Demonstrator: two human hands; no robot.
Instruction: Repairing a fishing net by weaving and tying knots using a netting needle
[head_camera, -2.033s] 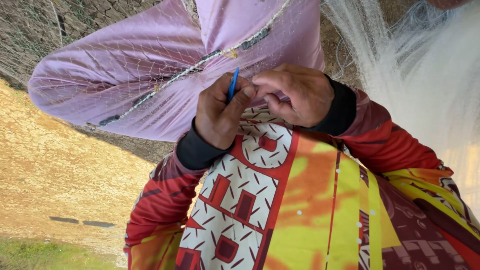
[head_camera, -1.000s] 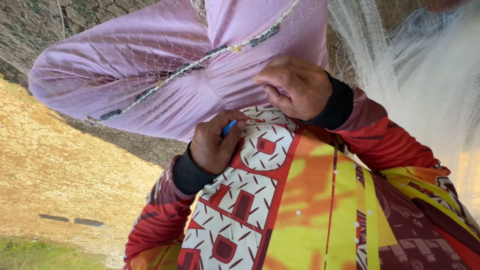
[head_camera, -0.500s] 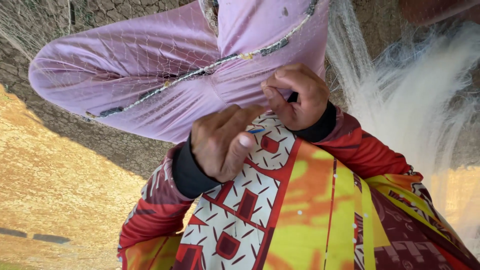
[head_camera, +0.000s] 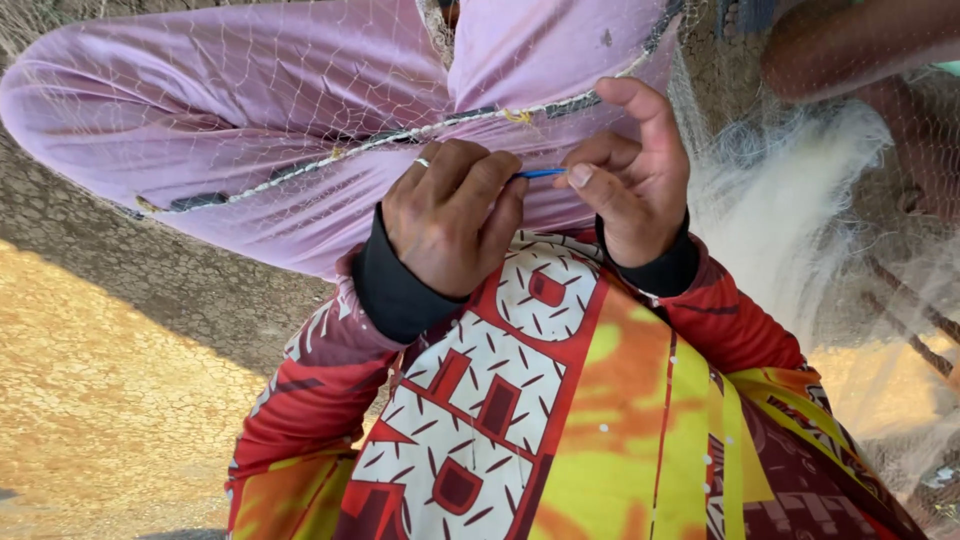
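A thin blue netting needle (head_camera: 540, 173) sits level between the two hands, just in front of the person's lap and just below the net's edge rope. The left hand (head_camera: 455, 225) is curled shut around one end of it, fingers folded over so most of the tool is hidden; a pale ring shows on one finger. The right hand (head_camera: 635, 175) pinches the other end between thumb and forefinger, the remaining fingers bent loosely and the little finger raised. Both wrists come out of black cuffs under sleeves (head_camera: 310, 400) printed in red, white, orange and yellow.

A fine, pale fishing net (head_camera: 260, 110) is draped over the person's legs, which are covered in lilac cloth (head_camera: 200, 130). A twisted edge rope (head_camera: 400, 138) with dark sections and small yellow ties runs across the lap, passing just above both hands, and the mesh lies between the viewer and the cloth. To the right, more net is bunched into a thick white heap (head_camera: 780, 200) that hangs down beside the right forearm. At the upper right corner another person's bare limb (head_camera: 850, 45) shows behind the mesh, well apart from the working hands. Below and to the left is cracked, sandy ground (head_camera: 110, 380), partly shaded, partly sunlit.
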